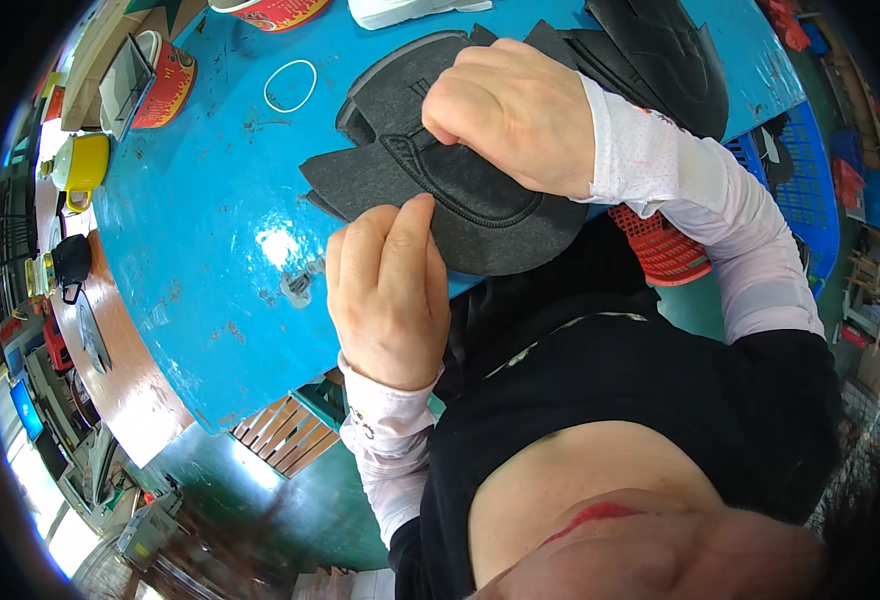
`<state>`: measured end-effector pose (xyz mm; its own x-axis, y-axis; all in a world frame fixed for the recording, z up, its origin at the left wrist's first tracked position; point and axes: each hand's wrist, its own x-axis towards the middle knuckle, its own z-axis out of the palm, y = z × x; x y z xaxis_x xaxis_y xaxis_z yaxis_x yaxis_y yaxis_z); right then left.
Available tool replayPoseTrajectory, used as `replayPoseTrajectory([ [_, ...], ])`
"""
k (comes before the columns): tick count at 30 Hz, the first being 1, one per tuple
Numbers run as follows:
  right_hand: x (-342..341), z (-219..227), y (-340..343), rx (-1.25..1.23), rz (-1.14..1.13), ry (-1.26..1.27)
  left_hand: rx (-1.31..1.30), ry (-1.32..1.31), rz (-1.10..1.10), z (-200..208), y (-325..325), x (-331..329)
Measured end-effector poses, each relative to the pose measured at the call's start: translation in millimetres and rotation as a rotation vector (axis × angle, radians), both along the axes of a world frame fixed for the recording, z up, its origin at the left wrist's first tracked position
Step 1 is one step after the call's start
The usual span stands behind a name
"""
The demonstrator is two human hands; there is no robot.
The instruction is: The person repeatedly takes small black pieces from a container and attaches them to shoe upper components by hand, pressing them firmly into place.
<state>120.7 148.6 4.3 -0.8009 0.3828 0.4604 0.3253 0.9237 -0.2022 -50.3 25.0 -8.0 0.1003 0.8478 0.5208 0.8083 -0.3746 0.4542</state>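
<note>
A dark grey, moulded padded piece [508,236] with a raised, ribbed curved seam lies at the table's near edge, its rounded end toward my body. My left hand [390,300] pinches its left edge, thumb and fingers together. Over its upper right part my right hand [515,120] is closed, the fingertips curled out of sight against the piece. Beneath and beyond it, more dark grey pieces [385,92] overlap; where one ends and another begins is hard to tell. Exactly what kind of item these are does not show.
On the blue table [190,270] lie a white elastic ring [291,86] and more black moulded pieces [665,65] at right. A red patterned tub [167,80] stands far left, near a yellow mug [82,165]. Blue [810,190] and red [660,248] plastic baskets sit below the right side.
</note>
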Motion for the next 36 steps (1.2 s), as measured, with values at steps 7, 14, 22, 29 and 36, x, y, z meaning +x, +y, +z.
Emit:
replayPoseTrajectory([
  [7,-11,7,0,0.059,-0.028,-0.146,-0.03,0.051,-0.03,9,6,-2],
  [14,-8,6,-1,0.029,-0.09,-0.269,-0.099,0.251,-0.052,14,27,7],
  [22,8,-10,-10,0.149,-0.135,0.116,-0.132,0.239,0.004,15,24,13],
  [29,9,-16,-17,0.24,-0.23,0.061,-0.095,0.2,0.049,8,20,15],
  [36,32,-9,-50,0.098,-0.164,0.32,0.112,-0.416,0.236,-20,-17,10],
])
